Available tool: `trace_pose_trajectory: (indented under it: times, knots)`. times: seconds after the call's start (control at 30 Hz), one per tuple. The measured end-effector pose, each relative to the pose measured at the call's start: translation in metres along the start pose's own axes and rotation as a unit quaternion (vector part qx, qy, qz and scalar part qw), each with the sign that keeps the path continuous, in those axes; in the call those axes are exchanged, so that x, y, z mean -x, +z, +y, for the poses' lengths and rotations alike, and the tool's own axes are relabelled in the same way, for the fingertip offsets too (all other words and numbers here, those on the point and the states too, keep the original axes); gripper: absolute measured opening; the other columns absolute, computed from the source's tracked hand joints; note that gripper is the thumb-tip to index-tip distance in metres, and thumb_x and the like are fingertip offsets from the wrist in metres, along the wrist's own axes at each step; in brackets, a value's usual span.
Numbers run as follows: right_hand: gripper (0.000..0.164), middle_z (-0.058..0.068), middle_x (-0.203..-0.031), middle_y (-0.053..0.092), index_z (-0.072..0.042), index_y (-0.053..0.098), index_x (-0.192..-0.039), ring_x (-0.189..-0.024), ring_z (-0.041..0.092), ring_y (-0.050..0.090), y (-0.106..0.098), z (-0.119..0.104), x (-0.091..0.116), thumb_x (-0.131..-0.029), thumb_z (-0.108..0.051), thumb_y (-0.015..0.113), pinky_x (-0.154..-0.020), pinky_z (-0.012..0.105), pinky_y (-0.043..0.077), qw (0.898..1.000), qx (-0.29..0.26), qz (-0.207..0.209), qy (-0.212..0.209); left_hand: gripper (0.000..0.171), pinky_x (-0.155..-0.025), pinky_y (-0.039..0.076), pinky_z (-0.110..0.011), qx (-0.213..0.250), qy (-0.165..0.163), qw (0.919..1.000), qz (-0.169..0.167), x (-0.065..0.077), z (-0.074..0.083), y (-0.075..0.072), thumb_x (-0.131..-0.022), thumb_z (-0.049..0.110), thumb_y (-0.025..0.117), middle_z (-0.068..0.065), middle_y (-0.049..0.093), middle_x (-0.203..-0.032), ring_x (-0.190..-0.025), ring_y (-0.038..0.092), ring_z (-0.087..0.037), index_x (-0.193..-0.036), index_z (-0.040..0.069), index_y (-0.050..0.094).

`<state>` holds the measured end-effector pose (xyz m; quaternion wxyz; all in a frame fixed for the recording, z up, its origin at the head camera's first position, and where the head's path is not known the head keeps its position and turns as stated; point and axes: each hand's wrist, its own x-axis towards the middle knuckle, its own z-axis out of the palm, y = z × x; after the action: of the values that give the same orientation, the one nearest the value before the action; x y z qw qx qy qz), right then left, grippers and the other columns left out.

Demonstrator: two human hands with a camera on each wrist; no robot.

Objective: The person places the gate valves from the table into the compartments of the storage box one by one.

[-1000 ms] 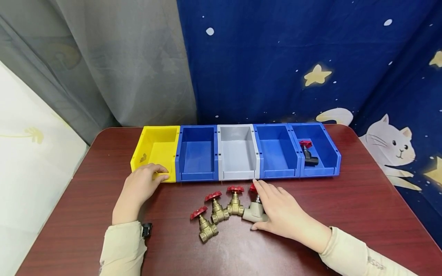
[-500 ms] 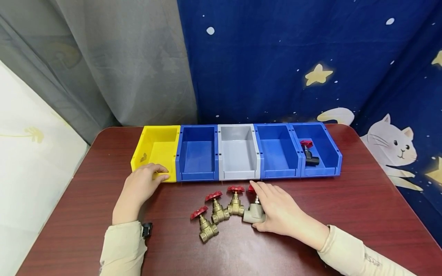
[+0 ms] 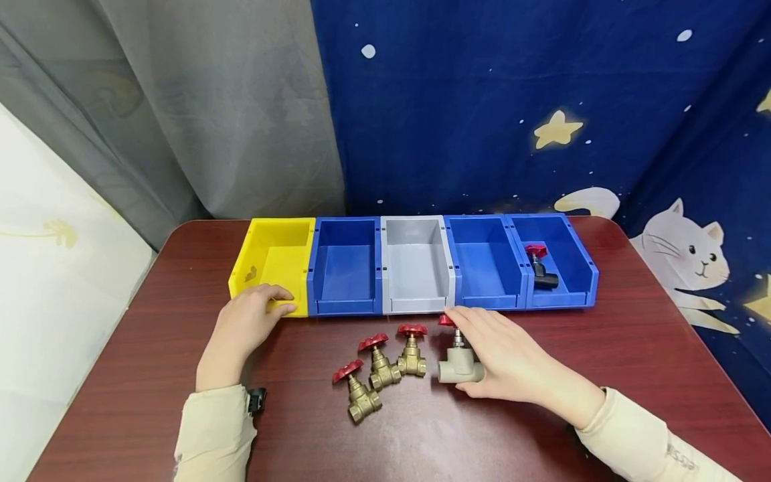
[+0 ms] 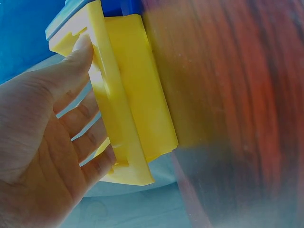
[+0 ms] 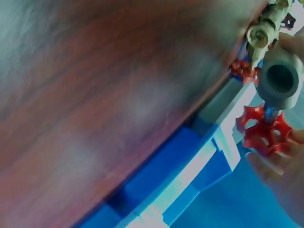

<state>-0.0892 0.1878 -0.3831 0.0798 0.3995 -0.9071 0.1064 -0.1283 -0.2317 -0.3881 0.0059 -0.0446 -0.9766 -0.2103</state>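
My right hand [image 3: 506,351] grips a grey plastic valve [image 3: 459,367] with a red handwheel [image 5: 266,130], in front of the bins. The thumb is at the valve's body and the fingers reach over the handwheel. To its left on the table are three brass gate valves with red handwheels: the nearest valve [image 3: 363,402], the middle valve [image 3: 383,371] and the farthest valve [image 3: 412,358]. My left hand [image 3: 247,328] pinches the front edge of the yellow bin [image 3: 280,244]; the left wrist view shows the thumb and fingers over its lip [image 4: 111,90].
Right of the yellow bin are a blue bin [image 3: 346,308], a grey bin [image 3: 418,306], another blue bin [image 3: 489,302] and a far-right blue bin [image 3: 578,298]. That last one contains a black valve [image 3: 545,280] with a red handwheel. The dark red table [image 3: 289,428] backs onto curtains.
The grey valve has shifted right, away from the brass valves, with my right hand around it. My left hand stays on the yellow bin's edge.
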Motion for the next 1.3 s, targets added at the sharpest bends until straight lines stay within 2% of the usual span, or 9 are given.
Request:
trace_pose_trajectory:
  times: [0.2, 0.53, 0.9, 1.1, 1.3]
  knots:
    - [0.108, 0.019, -0.137, 0.053, 0.003, 0.04, -0.145, -0.124, 0.033, 0.052, -0.008, 0.011, 0.001, -0.063, -0.048, 0.088, -0.103, 0.05, 0.043, 0.998, 0.02, 0.045, -0.044, 0.028, -0.088, 0.047, -0.058, 0.0, 0.002, 1.0, 0.001, 0.0, 0.0, 0.0, -0.092, 0.031, 0.071, -0.016, 0.068, -0.112, -0.101, 0.061, -0.037, -0.11, 0.009, 0.072]
    - [0.113, 0.019, -0.137, 0.053, 0.002, 0.038, -0.148, -0.123, 0.033, 0.052, -0.018, 0.021, 0.003, -0.06, -0.045, 0.091, -0.1, 0.052, 0.045, 0.996, 0.041, 0.052, -0.051, 0.028, -0.089, 0.047, -0.058, 0.002, 0.004, 1.0, 0.003, 0.0, 0.002, -0.001, -0.093, 0.03, 0.071, -0.016, 0.068, -0.112, -0.1, 0.06, -0.037, -0.11, 0.008, 0.072]
    - [0.114, 0.02, -0.137, 0.053, 0.002, 0.037, -0.147, -0.121, 0.035, 0.052, -0.037, 0.032, -0.004, -0.059, -0.044, 0.092, -0.098, 0.051, 0.046, 0.995, 0.074, 0.033, -0.055, 0.028, -0.089, 0.047, -0.058, 0.0, -0.001, 1.0, 0.002, 0.002, 0.002, -0.002, -0.093, 0.029, 0.071, -0.017, 0.068, -0.113, -0.102, 0.06, -0.037, -0.11, 0.008, 0.072]
    - [0.116, 0.021, -0.139, 0.052, 0.003, 0.034, -0.149, -0.122, 0.036, 0.052, -0.047, 0.041, -0.01, -0.061, -0.046, 0.091, -0.099, 0.053, 0.046, 0.995, 0.087, 0.015, -0.037, 0.028, -0.089, 0.047, -0.058, 0.001, -0.001, 1.0, 0.001, 0.002, 0.002, -0.002, -0.093, 0.03, 0.071, -0.017, 0.068, -0.113, -0.103, 0.06, -0.037, -0.11, 0.008, 0.072]
    - [0.114, 0.022, -0.139, 0.051, 0.004, 0.036, -0.147, -0.123, 0.037, 0.051, -0.052, 0.052, -0.014, -0.06, -0.045, 0.092, -0.098, 0.055, 0.046, 0.994, 0.097, 0.019, -0.036, 0.029, -0.089, 0.047, -0.058, -0.001, -0.002, 1.0, -0.003, 0.001, 0.002, -0.001, -0.092, 0.03, 0.071, -0.016, 0.068, -0.112, -0.101, 0.06, -0.036, -0.11, 0.008, 0.071]
